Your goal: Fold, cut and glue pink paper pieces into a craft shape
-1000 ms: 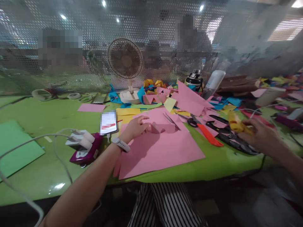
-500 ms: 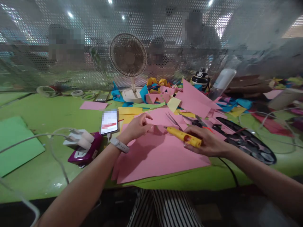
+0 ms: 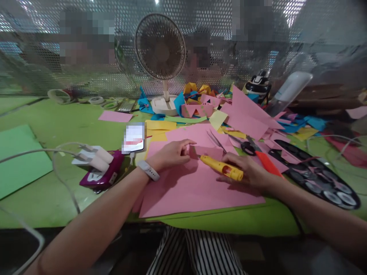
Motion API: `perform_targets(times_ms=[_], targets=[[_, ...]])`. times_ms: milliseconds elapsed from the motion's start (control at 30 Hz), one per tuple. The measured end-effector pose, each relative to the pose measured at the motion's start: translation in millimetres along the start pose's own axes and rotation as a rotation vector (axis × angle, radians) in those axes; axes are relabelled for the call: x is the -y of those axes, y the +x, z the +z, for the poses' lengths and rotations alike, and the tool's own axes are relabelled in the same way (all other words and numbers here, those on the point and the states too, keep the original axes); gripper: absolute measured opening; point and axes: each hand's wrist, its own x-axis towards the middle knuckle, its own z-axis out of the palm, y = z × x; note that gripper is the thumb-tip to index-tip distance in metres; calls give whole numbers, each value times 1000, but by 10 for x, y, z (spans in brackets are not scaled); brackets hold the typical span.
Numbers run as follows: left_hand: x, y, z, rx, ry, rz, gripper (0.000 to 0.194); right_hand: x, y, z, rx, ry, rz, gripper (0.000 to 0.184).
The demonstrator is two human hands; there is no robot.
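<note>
Far left, I'm seeing a flat green paper sheet (image 3: 23,160) lying on the table, and next a glossy purple power strip (image 3: 96,182) carrying chunky white plugs (image 3: 96,158). The left hand (image 3: 170,154), wearing a white watch band (image 3: 148,170), is touching the left end of a small pink paper strip (image 3: 210,152) (from this far off, I cannot tell if it is pinching or just steadying). That strip is sitting over a large pink paper sheet (image 3: 189,194). Beside it, I'm watching the right hand (image 3: 252,170) gripping a yellow plastic glue gun (image 3: 212,164), its tip pointing left toward the strip. Farther right, a long orange handle (image 3: 268,163) and a black oval tray (image 3: 315,175) are lying nearby.
</note>
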Motion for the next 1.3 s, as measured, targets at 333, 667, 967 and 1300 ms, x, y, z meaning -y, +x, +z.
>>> perform_targets(times_ms=[333, 667, 967, 1300], targets=[[19, -22, 13, -77, 91, -12, 51, -4, 10, 64, -20, 35, 27, 33], [64, -34, 35, -102, 90, 18, 50, 33, 34, 74, -29, 17, 42, 32], [55, -36, 39, -111, 85, 13, 48, 24, 29, 96, -42, 38, 63, 31], [56, -36, 30, -101, 90, 26, 47, 66, 38, 89, -9, 121, 128, 31]])
